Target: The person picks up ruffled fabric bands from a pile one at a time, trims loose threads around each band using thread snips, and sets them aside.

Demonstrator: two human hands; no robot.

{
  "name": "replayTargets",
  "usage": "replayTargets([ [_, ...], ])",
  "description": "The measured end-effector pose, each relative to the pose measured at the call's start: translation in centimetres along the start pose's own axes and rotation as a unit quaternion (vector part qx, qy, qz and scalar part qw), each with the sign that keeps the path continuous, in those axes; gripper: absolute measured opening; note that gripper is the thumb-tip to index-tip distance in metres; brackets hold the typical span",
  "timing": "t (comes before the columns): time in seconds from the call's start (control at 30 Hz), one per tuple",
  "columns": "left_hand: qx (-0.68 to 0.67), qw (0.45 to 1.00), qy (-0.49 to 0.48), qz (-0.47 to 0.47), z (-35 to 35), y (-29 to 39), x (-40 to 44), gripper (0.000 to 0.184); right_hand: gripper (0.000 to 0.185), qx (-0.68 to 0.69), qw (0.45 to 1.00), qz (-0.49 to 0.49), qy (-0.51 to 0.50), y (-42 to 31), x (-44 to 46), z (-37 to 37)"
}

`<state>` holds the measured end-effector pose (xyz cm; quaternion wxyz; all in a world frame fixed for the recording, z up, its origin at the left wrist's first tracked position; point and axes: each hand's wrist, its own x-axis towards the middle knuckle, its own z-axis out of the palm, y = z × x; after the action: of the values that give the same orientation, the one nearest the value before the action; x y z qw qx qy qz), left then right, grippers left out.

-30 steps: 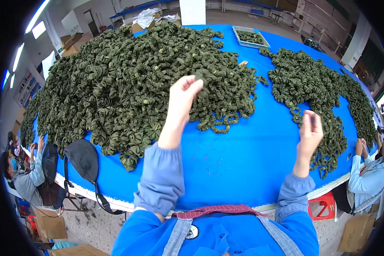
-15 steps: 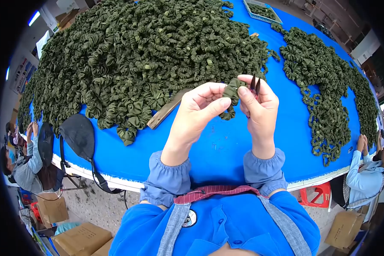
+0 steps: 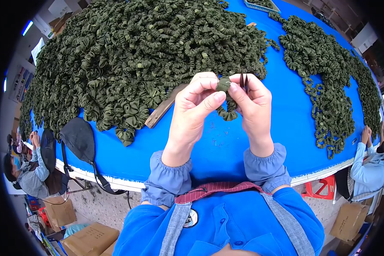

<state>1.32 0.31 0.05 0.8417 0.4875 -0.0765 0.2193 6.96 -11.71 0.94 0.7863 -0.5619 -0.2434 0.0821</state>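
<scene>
A dark green scrunchie [image 3: 223,84] is stretched between my two hands, its lower loop hanging beneath the fingers. My left hand [image 3: 193,109] is closed, pinching the fabric between thumb and fingertips. From the other side my right hand [image 3: 255,106] pinches the same piece. Small thread snips [image 3: 244,81] are tucked in the right hand, dark blades pointing up and away from the fabric. A short pale thread shows on the scrunchie near the right thumb. Just beyond my hands lies a large heap of similar green scrunchies [image 3: 136,55].
Another heap of scrunchies [image 3: 320,64] covers the right of the blue table [image 3: 217,149]. A wooden strip [image 3: 163,109] lies by the main heap. A black mesh-backed chair [image 3: 78,138] stands at left. People sit at both sides, a sleeve [image 3: 358,164] showing at right. Cardboard boxes [image 3: 91,239] are below.
The scrunchie has been turned and drawn flatter between my fingertips, and its loop hangs lower. My hands have shifted slightly left. The snips remain in my right hand.
</scene>
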Motion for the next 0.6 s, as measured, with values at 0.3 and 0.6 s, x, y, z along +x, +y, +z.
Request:
replayTargets([
  [0.3,-0.007,1.000,-0.003,0.026,0.6,0.6,-0.2,0.017,0.021,-0.092,0.992,-0.082,-0.035,0.5,0.3,-0.8],
  [0.6,0.037,0.999,0.031,0.026,0.3,1.0,-0.4,0.016,0.033,-0.331,0.892,-0.302,-0.055,-0.4,0.3,-1.4],
])
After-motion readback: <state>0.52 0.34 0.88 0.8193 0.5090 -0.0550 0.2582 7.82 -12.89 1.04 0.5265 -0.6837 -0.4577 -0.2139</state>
